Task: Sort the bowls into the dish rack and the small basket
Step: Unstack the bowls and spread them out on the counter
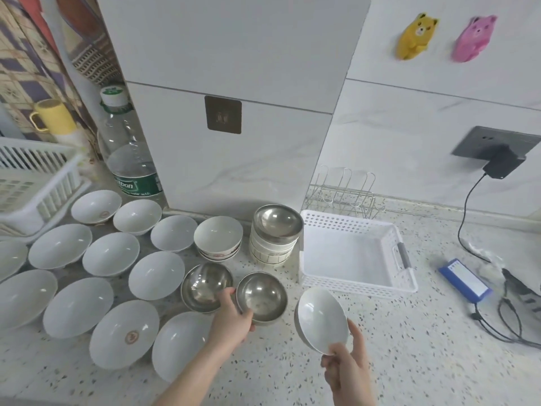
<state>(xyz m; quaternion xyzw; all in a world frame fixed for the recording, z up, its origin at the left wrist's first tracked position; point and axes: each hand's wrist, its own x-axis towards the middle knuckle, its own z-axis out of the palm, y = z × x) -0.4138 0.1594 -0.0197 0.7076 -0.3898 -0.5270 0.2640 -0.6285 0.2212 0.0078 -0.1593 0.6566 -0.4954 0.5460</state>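
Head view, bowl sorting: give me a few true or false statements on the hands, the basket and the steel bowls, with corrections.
1. The right hand holds a white bowl clear of the counter. True.
2. The small basket already has bowls in it. False: it holds none.
3. The left hand is at the rim of a steel bowl. True: its fingers curl over the rim.
4. A steel bowl tops the stack beside the basket. True.
5. The wire rack stands in front of the basket. False: it stands behind it, by the wall.
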